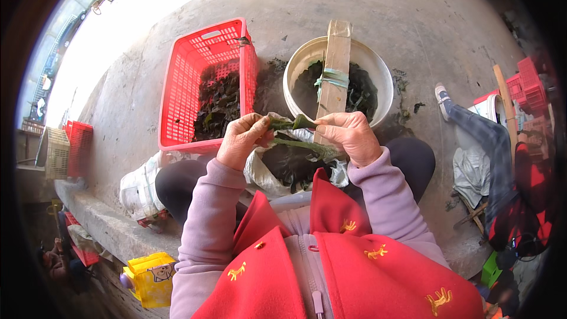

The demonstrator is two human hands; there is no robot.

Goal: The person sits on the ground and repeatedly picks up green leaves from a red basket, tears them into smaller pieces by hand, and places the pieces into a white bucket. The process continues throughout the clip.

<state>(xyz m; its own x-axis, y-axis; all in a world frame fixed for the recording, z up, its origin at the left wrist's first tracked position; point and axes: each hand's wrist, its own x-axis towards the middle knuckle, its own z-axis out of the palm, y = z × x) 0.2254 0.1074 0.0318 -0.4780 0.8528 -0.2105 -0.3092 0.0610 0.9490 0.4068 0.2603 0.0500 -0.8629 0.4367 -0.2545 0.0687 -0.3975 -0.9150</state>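
Note:
A dark green strip of seaweed is stretched between my two hands, above an open sack. My left hand pinches its left end, and my right hand pinches its right end. Another green length hangs below, slanting toward the right hand. Beyond my hands stands a round white bucket with dark seaweed inside. A wooden board lies across it, wrapped with a pale green band. Between my knees, the white sack holds more dark seaweed.
To the left of the bucket, a red plastic crate contains dark seaweed. A stuffed white sack rests by my left knee, with a yellow bag further down. At right, another person's leg extends near red crates.

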